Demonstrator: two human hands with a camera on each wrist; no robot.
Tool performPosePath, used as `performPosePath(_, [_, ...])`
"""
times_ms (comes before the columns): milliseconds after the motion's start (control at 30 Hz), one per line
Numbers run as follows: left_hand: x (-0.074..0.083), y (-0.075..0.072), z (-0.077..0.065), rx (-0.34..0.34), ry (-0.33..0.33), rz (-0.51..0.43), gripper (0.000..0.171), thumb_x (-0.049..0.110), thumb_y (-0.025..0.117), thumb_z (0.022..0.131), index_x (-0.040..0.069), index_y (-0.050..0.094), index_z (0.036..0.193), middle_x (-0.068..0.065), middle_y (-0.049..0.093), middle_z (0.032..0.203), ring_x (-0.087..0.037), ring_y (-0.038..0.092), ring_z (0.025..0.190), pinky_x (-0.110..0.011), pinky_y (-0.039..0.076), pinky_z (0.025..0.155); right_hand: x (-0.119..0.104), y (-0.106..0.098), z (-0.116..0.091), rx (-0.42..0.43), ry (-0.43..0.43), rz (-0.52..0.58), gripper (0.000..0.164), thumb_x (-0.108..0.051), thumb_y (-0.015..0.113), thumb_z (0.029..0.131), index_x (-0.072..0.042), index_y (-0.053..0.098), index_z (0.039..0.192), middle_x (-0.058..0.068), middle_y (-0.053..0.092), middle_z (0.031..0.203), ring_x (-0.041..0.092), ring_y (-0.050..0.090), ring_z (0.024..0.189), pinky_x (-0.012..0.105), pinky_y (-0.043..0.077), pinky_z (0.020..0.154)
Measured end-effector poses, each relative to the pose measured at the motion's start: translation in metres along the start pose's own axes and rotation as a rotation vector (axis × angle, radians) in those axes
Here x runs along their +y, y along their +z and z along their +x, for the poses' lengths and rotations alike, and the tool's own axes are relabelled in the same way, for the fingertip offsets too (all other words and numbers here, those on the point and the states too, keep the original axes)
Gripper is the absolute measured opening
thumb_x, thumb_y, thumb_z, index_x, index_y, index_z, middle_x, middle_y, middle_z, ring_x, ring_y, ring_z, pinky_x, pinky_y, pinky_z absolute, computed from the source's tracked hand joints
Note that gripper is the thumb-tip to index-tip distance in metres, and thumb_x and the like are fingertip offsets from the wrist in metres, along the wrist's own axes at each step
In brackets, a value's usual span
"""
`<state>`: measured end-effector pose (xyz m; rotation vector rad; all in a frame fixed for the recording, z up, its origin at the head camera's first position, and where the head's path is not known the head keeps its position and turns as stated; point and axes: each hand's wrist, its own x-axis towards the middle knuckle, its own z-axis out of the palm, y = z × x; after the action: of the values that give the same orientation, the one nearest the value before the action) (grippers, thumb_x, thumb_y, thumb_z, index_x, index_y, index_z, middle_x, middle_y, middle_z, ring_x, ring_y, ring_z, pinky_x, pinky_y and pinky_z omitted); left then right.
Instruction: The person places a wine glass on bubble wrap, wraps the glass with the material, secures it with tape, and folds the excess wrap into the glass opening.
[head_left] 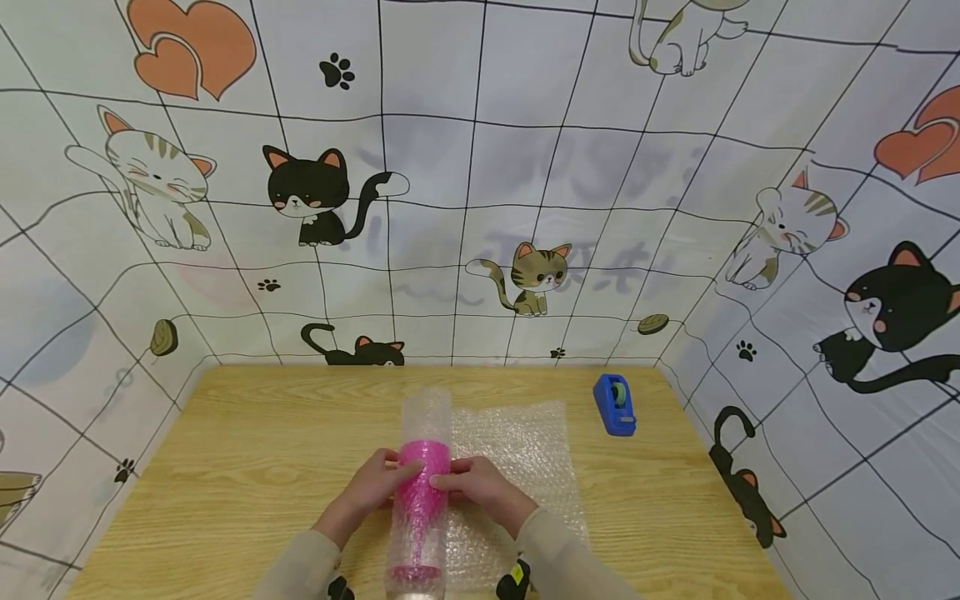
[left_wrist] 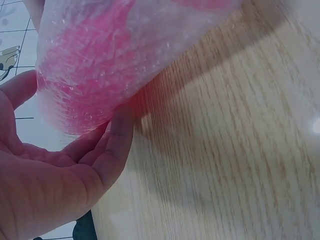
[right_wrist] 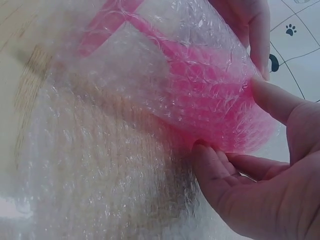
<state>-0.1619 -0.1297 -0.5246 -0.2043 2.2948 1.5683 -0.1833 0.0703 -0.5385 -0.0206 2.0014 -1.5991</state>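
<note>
A pink, goblet-shaped thing (head_left: 422,492) lies inside a roll of clear bubble wrap (head_left: 426,412), its wide end toward the back of the table. My left hand (head_left: 377,483) grips the roll from the left, thumb on top and fingers low at its side. From the right, my right hand (head_left: 483,487) holds the same wide part, also with the thumb above and fingers beneath. In the right wrist view, pink (right_wrist: 215,95) shows through the bubbles between thumb and fingers. A flat sheet of bubble wrap (head_left: 517,450) extends to the right from under the roll.
A blue tape dispenser (head_left: 615,406) stands at the back right of the wooden table (head_left: 292,425). Cloth with cat drawings (head_left: 442,167) hangs behind the table and along both sides.
</note>
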Motion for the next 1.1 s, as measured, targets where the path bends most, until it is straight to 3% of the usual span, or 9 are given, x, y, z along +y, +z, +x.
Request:
performPosePath(233, [-0.0016, 0.0, 0.0033, -0.002, -0.002, 0.018, 0.082, 0.049, 0.065, 0.089, -0.011, 0.038, 0.138, -0.029, 0.057, 0.128, -0.034, 0.064, 0.106, -0.047, 0.058, 0.083, 0.0012, -0.0025, -0.001, 0.049, 0.005, -0.012, 0.068, -0.027, 0.078, 0.083, 0.012, 0.048, 0.129, 0.021, 0.066, 0.117, 0.031, 0.068, 0.103, 0.05, 0.05, 0.099])
performPosePath(467, [-0.0038, 0.0022, 0.0071, 0.005, -0.005, 0.045, 0.081, 0.052, 0.064, 0.088, -0.008, 0.042, 0.139, -0.026, 0.059, 0.127, -0.032, 0.063, 0.108, -0.046, 0.056, 0.085, 0.0035, -0.0061, 0.0022, 0.015, -0.008, 0.017, 0.053, -0.022, 0.078, 0.083, 0.01, 0.057, 0.12, 0.018, 0.067, 0.111, 0.029, 0.069, 0.1, 0.048, 0.052, 0.096])
performPosePath(900, [-0.0027, 0.0055, 0.0082, 0.042, -0.001, 0.097, 0.088, 0.057, 0.064, 0.086, -0.01, 0.042, 0.137, -0.03, 0.056, 0.13, -0.043, 0.058, 0.116, -0.054, 0.052, 0.093, 0.0043, -0.0078, 0.0055, 0.012, 0.029, 0.023, 0.057, -0.022, 0.077, 0.084, 0.009, 0.056, 0.127, 0.02, 0.069, 0.114, 0.033, 0.069, 0.104, 0.047, 0.052, 0.097])
performPosePath(1100, [-0.0001, 0.008, 0.0069, 0.053, -0.006, 0.11, 0.09, 0.058, 0.065, 0.085, -0.011, 0.042, 0.138, -0.032, 0.053, 0.133, -0.047, 0.054, 0.12, -0.056, 0.05, 0.096, 0.0069, -0.0096, 0.0083, 0.021, 0.037, 0.032, 0.066, -0.021, 0.077, 0.083, 0.012, 0.047, 0.132, 0.021, 0.067, 0.116, 0.033, 0.068, 0.105, 0.049, 0.051, 0.098])
